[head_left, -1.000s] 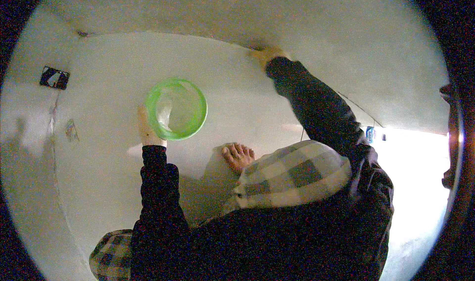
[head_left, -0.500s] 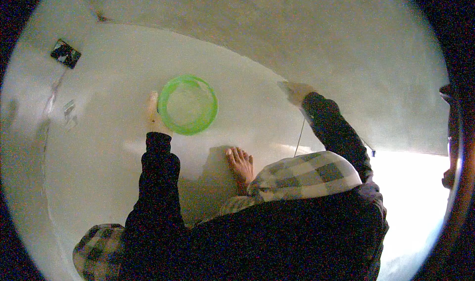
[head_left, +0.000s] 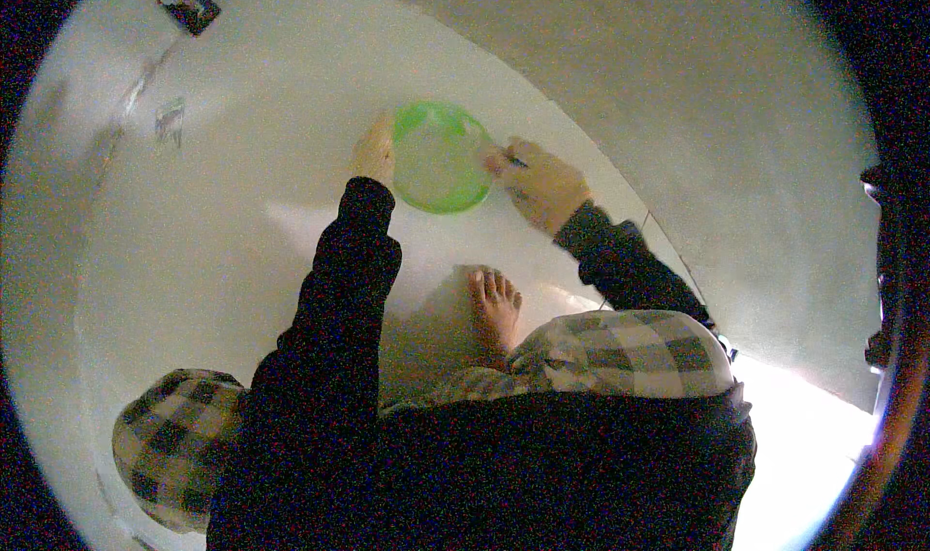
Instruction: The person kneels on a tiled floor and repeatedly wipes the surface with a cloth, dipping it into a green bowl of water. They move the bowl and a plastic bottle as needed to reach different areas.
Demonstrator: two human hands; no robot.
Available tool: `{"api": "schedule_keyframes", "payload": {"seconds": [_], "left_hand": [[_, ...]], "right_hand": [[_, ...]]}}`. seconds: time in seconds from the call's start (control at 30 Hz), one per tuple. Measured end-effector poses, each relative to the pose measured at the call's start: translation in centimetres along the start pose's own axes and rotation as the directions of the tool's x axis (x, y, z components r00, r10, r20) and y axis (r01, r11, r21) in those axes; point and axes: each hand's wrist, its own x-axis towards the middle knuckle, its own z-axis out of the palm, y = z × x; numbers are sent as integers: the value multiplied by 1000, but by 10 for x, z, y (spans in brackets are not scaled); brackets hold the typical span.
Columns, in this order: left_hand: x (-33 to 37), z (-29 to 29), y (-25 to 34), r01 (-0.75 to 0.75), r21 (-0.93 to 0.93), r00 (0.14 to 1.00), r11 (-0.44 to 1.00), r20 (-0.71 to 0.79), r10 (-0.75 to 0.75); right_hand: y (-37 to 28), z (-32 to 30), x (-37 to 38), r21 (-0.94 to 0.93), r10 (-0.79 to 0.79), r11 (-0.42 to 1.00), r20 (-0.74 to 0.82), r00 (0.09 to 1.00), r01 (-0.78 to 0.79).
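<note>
A round green-rimmed vessel (head_left: 442,202) with a pale middle is over the floor in front of me. Whether it is a bowl or a sieve cannot be made out. My left hand (head_left: 375,149) grips its left rim, the fingers partly hidden. At the opposite rim is my right hand (head_left: 544,185), blurred, its fingers curled together. A small dark bit shows between those fingers, too unclear to name. The right fingertips reach the vessel's edge, but I cannot tell whether they touch it.
The pale floor (head_left: 242,289) meets a grey wall (head_left: 736,163) along a curved line on the right. A dark square drain-like patch (head_left: 190,4) lies at the far left. My bare foot (head_left: 496,304) stands below the vessel. Bright light (head_left: 804,435) enters at the lower right.
My right hand has come from beside the wall to the vessel's right rim. In the picture, the vessel and my left hand have shifted right and up, while the view itself has also turned.
</note>
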Motion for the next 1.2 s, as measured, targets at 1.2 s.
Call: {"api": "schedule_keyframes", "payload": {"seconds": [1.2], "left_hand": [[-108,-45,133,550,-367,621,750,-421,-661]], "right_hand": [[155,81,80,-26,528,843,232,817,-538]]}}
